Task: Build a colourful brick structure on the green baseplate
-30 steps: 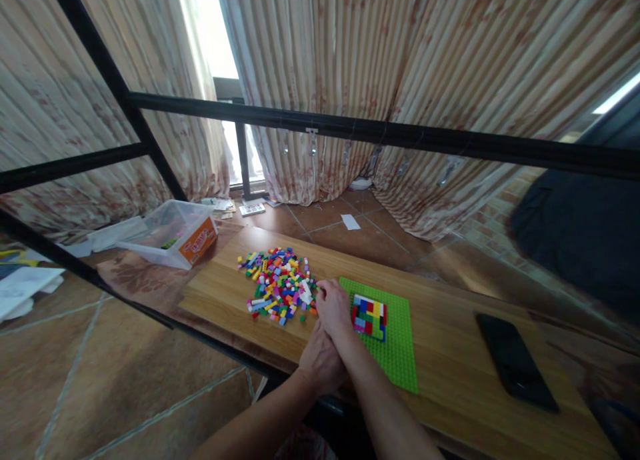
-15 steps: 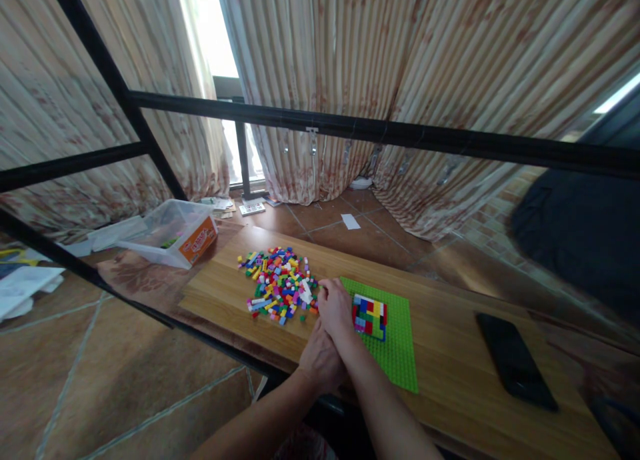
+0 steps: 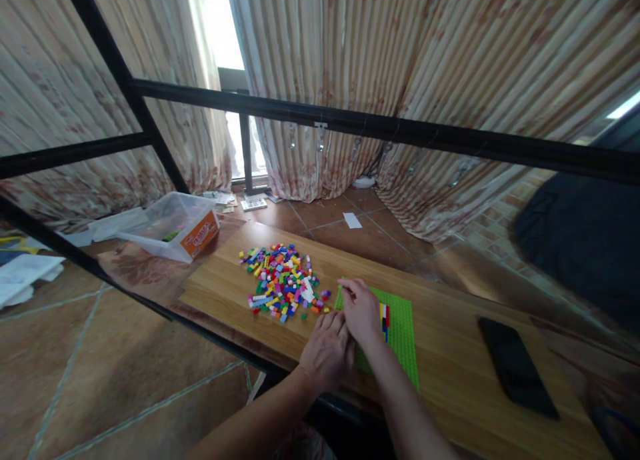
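Note:
My right hand (image 3: 362,311) is over the left part of a green studded baseplate (image 3: 401,347). Its fingers are bent in together, and whatever they may hold is hidden. Under and behind it, a block of joined coloured toy bricks (image 3: 385,317) shows only its right edge. My left hand (image 3: 327,345) lies palm down at the baseplate's left edge, fingers stretched forward, close against the right hand. Just beyond the left fingertips spreads a pile of loose toy bricks (image 3: 285,280) in many colours, a few of them strayed toward the baseplate.
The wooden board (image 3: 445,327) carries a black phone (image 3: 517,367) on the right. A clear plastic box (image 3: 167,243) with an orange label stands at the left. A black metal rail (image 3: 350,120) crosses in front of the curtains (image 3: 325,47).
My right hand has moved right, from beside the pile onto the baseplate, and now covers most of the brick block. The left hand has shifted slightly, its fingers now stretched out.

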Demonstrator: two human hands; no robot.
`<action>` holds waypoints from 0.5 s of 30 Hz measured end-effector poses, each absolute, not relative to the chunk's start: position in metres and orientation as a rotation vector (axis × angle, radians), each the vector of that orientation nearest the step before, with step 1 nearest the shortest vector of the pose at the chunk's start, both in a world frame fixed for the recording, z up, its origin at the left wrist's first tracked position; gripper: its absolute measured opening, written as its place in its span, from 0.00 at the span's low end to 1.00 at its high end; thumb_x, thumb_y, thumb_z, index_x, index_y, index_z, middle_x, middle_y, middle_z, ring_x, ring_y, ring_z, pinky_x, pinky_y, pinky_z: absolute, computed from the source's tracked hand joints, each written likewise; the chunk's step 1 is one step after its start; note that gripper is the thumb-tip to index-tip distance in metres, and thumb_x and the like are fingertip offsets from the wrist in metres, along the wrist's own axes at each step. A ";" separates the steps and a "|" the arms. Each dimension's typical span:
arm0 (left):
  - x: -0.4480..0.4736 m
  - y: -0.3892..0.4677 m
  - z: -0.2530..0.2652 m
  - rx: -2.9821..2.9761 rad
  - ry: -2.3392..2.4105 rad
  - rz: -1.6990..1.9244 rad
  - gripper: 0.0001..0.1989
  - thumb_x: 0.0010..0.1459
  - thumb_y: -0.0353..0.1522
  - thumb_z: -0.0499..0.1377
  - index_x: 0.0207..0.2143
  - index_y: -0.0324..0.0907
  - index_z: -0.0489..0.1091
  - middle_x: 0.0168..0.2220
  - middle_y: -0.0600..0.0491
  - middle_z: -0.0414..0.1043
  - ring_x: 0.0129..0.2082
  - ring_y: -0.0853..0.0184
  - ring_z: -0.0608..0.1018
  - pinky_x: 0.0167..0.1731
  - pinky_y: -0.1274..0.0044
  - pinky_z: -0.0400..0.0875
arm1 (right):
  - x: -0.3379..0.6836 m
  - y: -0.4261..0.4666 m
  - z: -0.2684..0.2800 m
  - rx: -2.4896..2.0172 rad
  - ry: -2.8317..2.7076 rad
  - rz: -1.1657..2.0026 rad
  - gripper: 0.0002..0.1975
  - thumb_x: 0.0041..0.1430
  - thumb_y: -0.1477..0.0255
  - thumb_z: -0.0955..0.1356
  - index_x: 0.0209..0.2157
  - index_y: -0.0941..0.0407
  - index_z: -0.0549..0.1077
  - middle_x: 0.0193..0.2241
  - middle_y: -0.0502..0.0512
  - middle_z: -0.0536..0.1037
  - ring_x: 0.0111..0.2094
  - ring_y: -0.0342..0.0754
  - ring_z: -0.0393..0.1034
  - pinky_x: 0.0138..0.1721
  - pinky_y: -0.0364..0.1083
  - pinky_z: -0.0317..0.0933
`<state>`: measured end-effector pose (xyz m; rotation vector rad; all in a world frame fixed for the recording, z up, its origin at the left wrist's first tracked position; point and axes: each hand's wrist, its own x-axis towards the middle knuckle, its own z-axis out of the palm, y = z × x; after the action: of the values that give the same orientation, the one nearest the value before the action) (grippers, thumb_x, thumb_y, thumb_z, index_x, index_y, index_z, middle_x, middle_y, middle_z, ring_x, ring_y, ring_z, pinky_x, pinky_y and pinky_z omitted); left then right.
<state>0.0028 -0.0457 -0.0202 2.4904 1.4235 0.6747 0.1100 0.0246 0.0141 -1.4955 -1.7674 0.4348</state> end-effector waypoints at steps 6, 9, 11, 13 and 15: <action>0.003 -0.048 -0.017 2.432 1.424 0.724 0.26 0.60 0.33 0.52 0.61 0.40 0.57 0.59 0.45 0.63 0.58 0.57 0.65 0.59 0.62 0.57 | 0.177 0.022 0.016 -1.595 -1.708 0.499 0.12 0.56 0.68 0.63 0.37 0.54 0.77 0.37 0.56 0.79 0.38 0.50 0.73 0.41 0.49 0.65; 0.002 -0.048 -0.016 2.437 1.424 0.691 0.27 0.60 0.33 0.52 0.62 0.43 0.54 0.58 0.45 0.63 0.58 0.57 0.64 0.59 0.61 0.57 | 0.181 0.017 0.013 -1.594 -1.759 0.523 0.12 0.56 0.67 0.63 0.35 0.54 0.77 0.35 0.55 0.80 0.37 0.49 0.73 0.41 0.49 0.65; 0.002 -0.048 -0.015 2.444 1.432 0.680 0.27 0.60 0.33 0.52 0.62 0.44 0.55 0.58 0.45 0.63 0.58 0.56 0.64 0.59 0.61 0.57 | 0.176 0.014 0.011 -1.579 -1.803 0.525 0.11 0.56 0.68 0.64 0.33 0.53 0.78 0.35 0.54 0.80 0.38 0.49 0.72 0.43 0.50 0.65; 0.003 -0.049 -0.015 2.450 1.439 0.681 0.27 0.61 0.33 0.52 0.62 0.43 0.56 0.58 0.45 0.63 0.57 0.56 0.65 0.59 0.61 0.57 | 0.171 0.012 0.010 -1.569 -1.836 0.514 0.10 0.56 0.69 0.64 0.33 0.53 0.78 0.35 0.54 0.80 0.39 0.50 0.72 0.45 0.50 0.64; 0.003 -0.049 -0.015 2.456 1.440 0.684 0.26 0.61 0.34 0.51 0.62 0.43 0.56 0.58 0.45 0.62 0.57 0.56 0.65 0.59 0.61 0.57 | 0.168 0.011 0.009 -1.565 -1.862 0.499 0.10 0.55 0.70 0.64 0.33 0.53 0.78 0.36 0.54 0.80 0.40 0.50 0.71 0.46 0.51 0.63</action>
<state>0.0032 -0.0486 -0.0148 2.4556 1.4401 0.6844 0.1680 0.0109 0.0090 -1.5647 -1.8620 0.4993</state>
